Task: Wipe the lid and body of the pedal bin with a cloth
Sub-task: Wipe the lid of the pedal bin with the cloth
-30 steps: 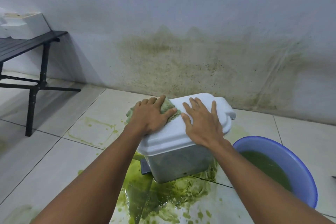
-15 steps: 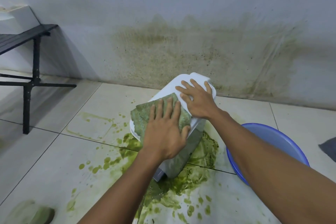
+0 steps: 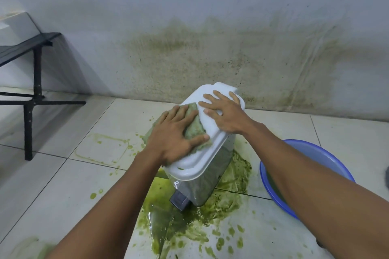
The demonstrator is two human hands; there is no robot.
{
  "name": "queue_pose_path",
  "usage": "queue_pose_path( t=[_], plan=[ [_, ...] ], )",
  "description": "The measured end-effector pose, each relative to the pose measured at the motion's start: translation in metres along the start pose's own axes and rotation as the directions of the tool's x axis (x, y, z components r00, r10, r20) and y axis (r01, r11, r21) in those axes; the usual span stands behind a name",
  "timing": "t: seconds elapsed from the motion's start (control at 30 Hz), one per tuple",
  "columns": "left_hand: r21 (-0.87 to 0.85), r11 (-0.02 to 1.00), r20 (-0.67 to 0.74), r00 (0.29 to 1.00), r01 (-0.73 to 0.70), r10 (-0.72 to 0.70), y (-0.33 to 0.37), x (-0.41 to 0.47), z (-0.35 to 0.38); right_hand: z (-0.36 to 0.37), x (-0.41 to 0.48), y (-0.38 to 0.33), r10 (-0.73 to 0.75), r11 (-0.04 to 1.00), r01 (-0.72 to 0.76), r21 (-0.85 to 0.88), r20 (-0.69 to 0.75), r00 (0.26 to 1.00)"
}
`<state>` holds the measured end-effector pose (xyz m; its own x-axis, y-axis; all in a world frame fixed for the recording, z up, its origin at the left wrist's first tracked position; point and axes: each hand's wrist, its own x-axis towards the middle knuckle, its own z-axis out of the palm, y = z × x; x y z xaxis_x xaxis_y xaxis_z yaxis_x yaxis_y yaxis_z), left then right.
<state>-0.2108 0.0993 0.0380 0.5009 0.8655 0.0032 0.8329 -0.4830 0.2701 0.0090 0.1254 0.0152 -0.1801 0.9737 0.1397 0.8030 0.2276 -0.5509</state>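
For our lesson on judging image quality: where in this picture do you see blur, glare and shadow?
Head view: the left hand on the cloth looks slightly motion-blurred, the right hand on the bin sharper. Head view: glare glints on the wet spill by the bin. Head view: the bench throws a soft shadow on the wall, so light seems diffuse.

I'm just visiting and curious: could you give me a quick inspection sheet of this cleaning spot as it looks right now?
Surface: pale floor tiles, wet green spill around the pedal bin.
Job's things: white lid shut, grey body, dark pedal at front; green-stained cloth on the lid.
Clutter: blue basin right of the bin, mostly behind the right arm.
Grips: left hand presses the cloth flat; right hand rests flat on the lid.
Cables: nothing seen.
Surroundings: wall stained green; black bench at left.
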Motion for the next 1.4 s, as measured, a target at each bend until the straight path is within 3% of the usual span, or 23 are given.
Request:
queue_pose_path(
  t=[0.23,0.3,0.4,0.47,0.57,0.7,0.8,0.9,0.97,1.1,1.3,1.4],
  plan=[
    [0.048,0.978,0.050,0.978,0.202,-0.205,0.025,0.014,0.005,-0.012,0.027,0.015,-0.022,0.999,0.021,0.040,0.025,0.999],
    [0.038,0.976,0.043,0.976,0.214,-0.215,0.047,0.013,0.011,-0.021,0.034,0.018,0.020,0.999,-0.021,-0.047,-0.008,1.000],
    [0.078,0.989,0.010,0.992,0.126,-0.128,0.072,0.009,0.021,-0.031,0.031,0.015,0.096,0.966,-0.096,-0.242,-0.011,0.995],
    [0.118,0.992,-0.018,0.999,0.043,-0.041,0.074,0.002,0.027,-0.024,0.020,0.006,0.158,0.970,-0.148,-0.191,0.037,0.987],
    [0.145,0.988,-0.073,0.996,-0.045,0.056,0.063,-0.012,0.031,-0.010,0.005,-0.004,0.226,0.968,-0.226,-0.113,-0.012,0.974],
    [0.188,0.981,-0.107,0.991,-0.055,0.076,0.063,-0.025,0.038,-0.008,0.001,-0.009,0.284,0.956,-0.285,-0.073,-0.030,0.959],
    [0.180,0.981,-0.146,0.985,-0.068,0.095,0.063,-0.026,0.042,-0.003,-0.012,-0.012,0.264,0.965,-0.264,0.008,-0.048,0.963],
    [0.113,0.959,-0.213,0.936,-0.261,0.280,0.034,-0.032,0.040,0.001,-0.028,-0.007,0.192,0.978,-0.185,0.096,-0.070,0.979],
    [0.026,0.943,-0.252,0.910,-0.333,0.329,0.008,-0.039,0.038,-0.001,-0.030,-0.005,0.180,0.974,-0.170,0.150,-0.056,0.982],
    [-0.075,0.971,-0.271,0.942,-0.225,0.197,-0.001,-0.043,0.040,-0.001,-0.042,-0.010,0.197,0.971,-0.189,0.149,-0.039,0.980],
    [0.184,0.979,-0.239,0.962,-0.086,0.129,0.058,-0.034,0.047,0.004,-0.062,-0.004,0.198,0.942,-0.161,0.295,-0.098,0.975],
    [0.212,0.977,-0.202,0.976,-0.040,0.084,0.082,-0.028,0.051,0.006,-0.062,-0.003,0.157,0.946,-0.112,0.305,-0.126,0.980]
  ],
)
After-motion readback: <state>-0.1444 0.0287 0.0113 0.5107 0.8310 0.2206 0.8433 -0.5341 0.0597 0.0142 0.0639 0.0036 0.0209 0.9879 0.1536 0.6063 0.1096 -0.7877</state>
